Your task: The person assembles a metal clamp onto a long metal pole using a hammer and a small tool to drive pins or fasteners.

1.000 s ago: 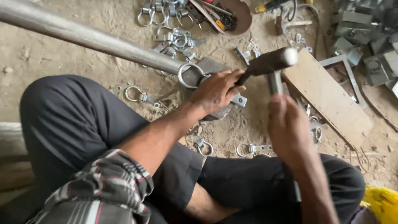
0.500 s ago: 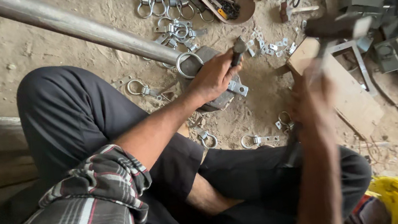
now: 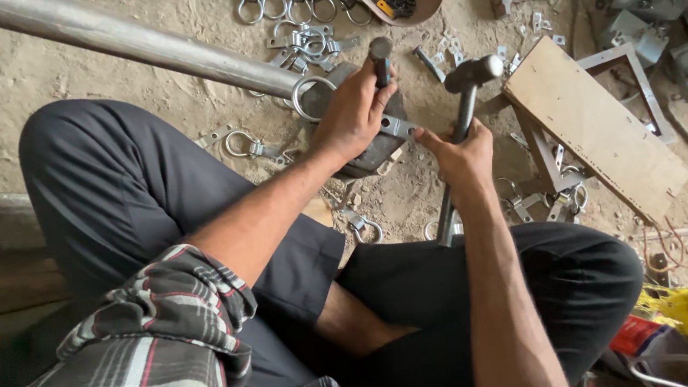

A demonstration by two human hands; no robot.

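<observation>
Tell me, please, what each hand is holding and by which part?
The right hand grips a hammer around the middle of its handle. The left hand holds an upright punch by its lower shaft.

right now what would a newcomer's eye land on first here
Most likely the hammer gripped in the right hand at centre, its head raised beside the punch that the left hand holds upright on a metal block. Next, the long steel pipe slanting across the dirt floor at upper left, and the scatter of metal ring clamps at top centre.
</observation>
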